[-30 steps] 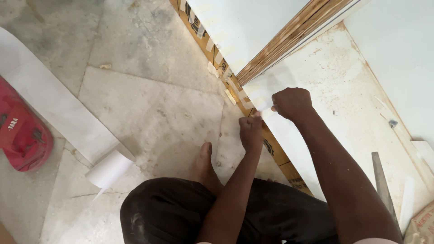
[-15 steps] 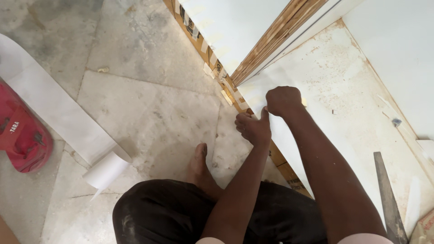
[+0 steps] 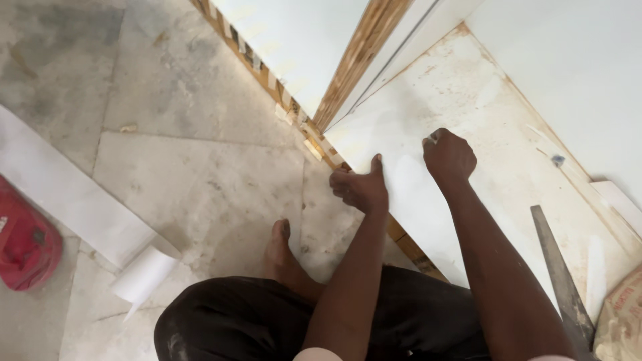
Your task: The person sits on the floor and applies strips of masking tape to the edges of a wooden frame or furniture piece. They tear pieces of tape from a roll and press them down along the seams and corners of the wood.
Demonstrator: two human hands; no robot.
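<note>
A white panel [image 3: 495, 134] with a wooden edge [image 3: 408, 244] lies flat on the floor in front of me. My left hand [image 3: 361, 190] sits at that edge, its thumb stretched flat onto the white surface and its fingers curled over the rim. My right hand [image 3: 449, 159] is a closed fist pressed on the panel a little farther in; a small pale bit shows at its knuckles, too small to identify. The two hands are about a hand's width apart.
My bare foot [image 3: 281, 247] rests on the grey stone floor [image 3: 187, 180]. A partly rolled white strip [image 3: 144, 274] and a red object [image 3: 27, 241] lie at left. A long flat metal blade [image 3: 562, 281] and a sack [image 3: 622, 321] are at right. Upright white boards [image 3: 294, 47] stand behind.
My right fist has slid to the right across the panel, away from the left hand. My left thumb has come down flat onto the white surface.
</note>
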